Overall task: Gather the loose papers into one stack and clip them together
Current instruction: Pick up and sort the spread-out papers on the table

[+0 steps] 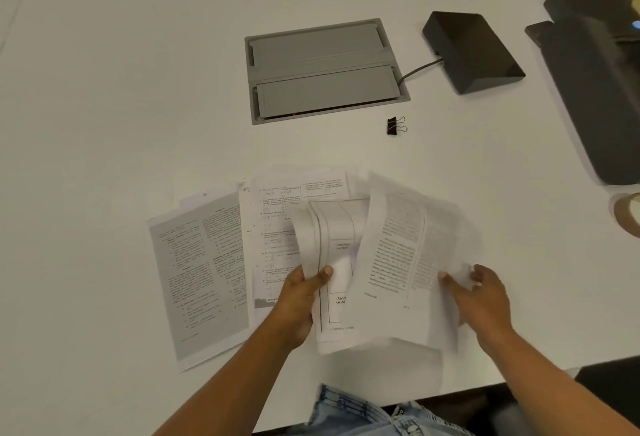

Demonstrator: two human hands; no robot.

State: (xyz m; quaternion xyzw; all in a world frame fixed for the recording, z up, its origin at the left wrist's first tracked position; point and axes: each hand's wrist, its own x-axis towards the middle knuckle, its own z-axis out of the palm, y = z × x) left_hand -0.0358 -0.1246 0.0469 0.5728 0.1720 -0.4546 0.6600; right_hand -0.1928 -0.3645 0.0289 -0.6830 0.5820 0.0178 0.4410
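Several printed papers lie fanned on the white table point(121, 106). My left hand point(301, 293) grips a curled bundle of sheets point(332, 238) by its lower left edge, thumb on top. My right hand point(481, 293) holds a printed text page point(398, 248) by its right edge, lifted and slanted beside the bundle. A grey-toned page point(197, 269) and a question sheet point(273, 221) rest flat to the left, partly under the bundle. A black binder clip point(394, 125) sits alone on the table beyond the papers, untouched.
A grey recessed cable hatch point(322, 68) is set in the table behind the clip. A dark wedge-shaped device point(474, 51) with a cord lies to its right, a black bag point(595, 82) at far right, and a tape roll point(627, 214) at the right edge.
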